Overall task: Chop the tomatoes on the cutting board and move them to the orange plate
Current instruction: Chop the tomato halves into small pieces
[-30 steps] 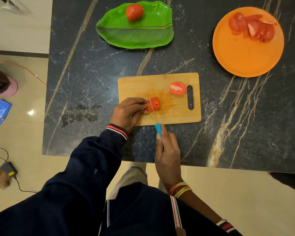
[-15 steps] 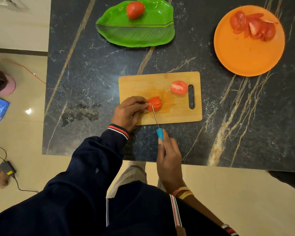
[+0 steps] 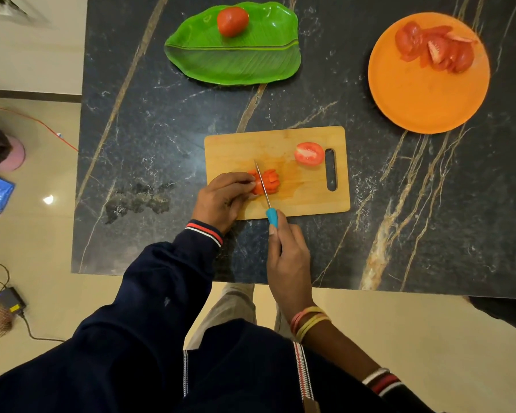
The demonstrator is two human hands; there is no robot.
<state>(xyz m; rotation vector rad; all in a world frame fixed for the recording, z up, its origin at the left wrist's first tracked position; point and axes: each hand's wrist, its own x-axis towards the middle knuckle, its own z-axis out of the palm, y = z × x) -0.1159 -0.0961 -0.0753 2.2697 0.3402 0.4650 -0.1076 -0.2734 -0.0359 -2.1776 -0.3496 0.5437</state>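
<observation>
1. The partly sliced tomato half [image 3: 268, 181] is lying at the lower left of the cutting board [image 3: 251, 144], mid-frame. It is sitting just above both hands, and its row of slices is running left to right.
2. The left hand [image 3: 224, 199] is the nearer one. Its curled fingers are pinning the uncut end from the picture's left, with the fingertips just beside the blade.
3. The right hand [image 3: 289, 257] is wrapping its fingers round the blue handle of the knife [image 3: 262, 189] at the board's lower edge. The blade is pointing up-frame, leaning slightly left, and crossing the tomato half.
4. A second tomato half [image 3: 309, 153] is sitting cut face up beside the board's handle slot, apart from both hands.
5. The orange plate [image 3: 423, 99] is lying at the upper right of the frame on the dark desk [image 3: 399, 204], well apart from the board. It is holding a heap of chopped pieces [image 3: 435, 50] on its upper part. The right hand is lying closer to it.
6. The green leaf plate [image 3: 236, 61] at top centre is holding one whole tomato [image 3: 232, 21], not yet cut.
</observation>
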